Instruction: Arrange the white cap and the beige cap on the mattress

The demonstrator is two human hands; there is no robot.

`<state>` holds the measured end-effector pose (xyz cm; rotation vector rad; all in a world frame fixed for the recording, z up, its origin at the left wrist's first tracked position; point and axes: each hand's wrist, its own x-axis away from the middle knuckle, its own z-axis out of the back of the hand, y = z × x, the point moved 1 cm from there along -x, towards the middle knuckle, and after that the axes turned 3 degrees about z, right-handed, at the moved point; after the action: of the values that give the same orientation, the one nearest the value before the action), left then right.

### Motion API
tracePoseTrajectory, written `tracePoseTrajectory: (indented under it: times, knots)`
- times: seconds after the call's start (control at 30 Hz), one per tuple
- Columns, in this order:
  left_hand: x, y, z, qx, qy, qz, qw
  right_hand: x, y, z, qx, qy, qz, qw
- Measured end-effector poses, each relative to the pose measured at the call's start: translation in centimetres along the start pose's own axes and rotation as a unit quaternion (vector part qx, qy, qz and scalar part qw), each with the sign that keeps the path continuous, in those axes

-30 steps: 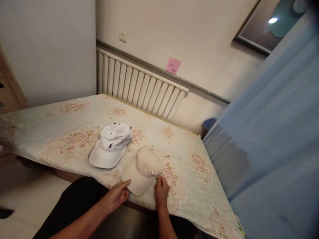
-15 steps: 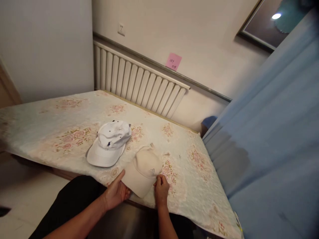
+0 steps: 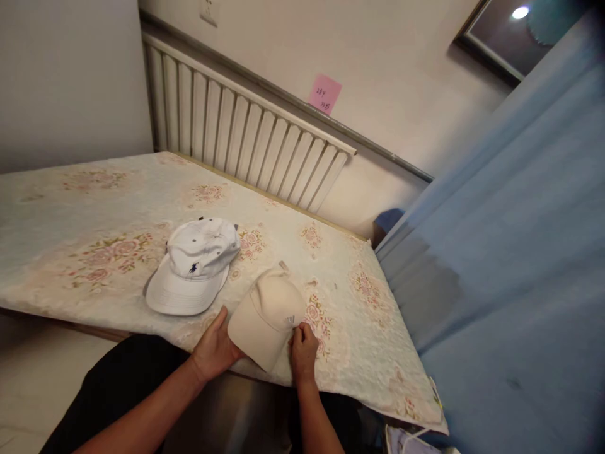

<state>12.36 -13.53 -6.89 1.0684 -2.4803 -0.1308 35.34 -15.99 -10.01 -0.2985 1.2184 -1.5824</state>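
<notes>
Beige cap [image 3: 267, 312] lies near front edge of floral-covered table [image 3: 94, 208], brim toward person. Left hand [image 3: 215, 347] grips brim's left edge, fingertips hidden under brim. Right hand [image 3: 302, 350] pinches cap's right side beside small logo; logo too small to read. White cap [image 3: 191, 268] sits just left, apart from beige cap. Pink note [image 3: 324, 93] on wall, writing illegible. Blue curtain [image 3: 515, 252] cut off at right.

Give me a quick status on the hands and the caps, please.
Left hand and right hand both gripping the brim of the beige cap. Cap flat on the floral cloth. White cap beside it, untouched.
</notes>
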Motion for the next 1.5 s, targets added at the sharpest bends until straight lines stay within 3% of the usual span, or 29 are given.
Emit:
tracePoseTrajectory:
  times: [0.17, 0.3, 0.47, 0.6, 0.83, 1.23, 1.5]
  knots:
    - [-1.9, 1.7, -1.1, -0.012, 0.006, 0.090, 0.996, 0.0, 0.0, 0.1, 0.019, 0.002, 0.006, 1.000]
    - [-3.7, 3.2, -2.1, -0.018, -0.036, 0.196, 0.980, -0.1, -0.2, 0.1, 0.032, 0.004, 0.010, 0.999]
    - [-4.8, 3.8, -2.2, -0.033, -0.046, 0.213, 0.975, -0.1, -0.3, 0.1, 0.047, 0.005, 0.015, 0.999]
    - [-4.3, 3.5, -2.8, -0.067, -0.018, 0.233, 0.970, 0.0, -0.2, 0.1, 0.058, 0.008, 0.022, 0.998]
    - [-4.8, 3.5, -3.5, -0.102, -0.007, 0.187, 0.977, 0.1, 0.5, 0.1, 0.074, 0.008, 0.025, 0.997]
    - [-6.0, 4.1, -2.8, -0.130, -0.098, 0.172, 0.972, 0.1, 0.1, 0.2, 0.077, 0.011, 0.031, 0.997]
    - [-6.4, 4.0, -2.4, -0.168, -0.107, 0.136, 0.971, 0.2, 0.2, 0.2, 0.079, 0.017, 0.035, 0.996]
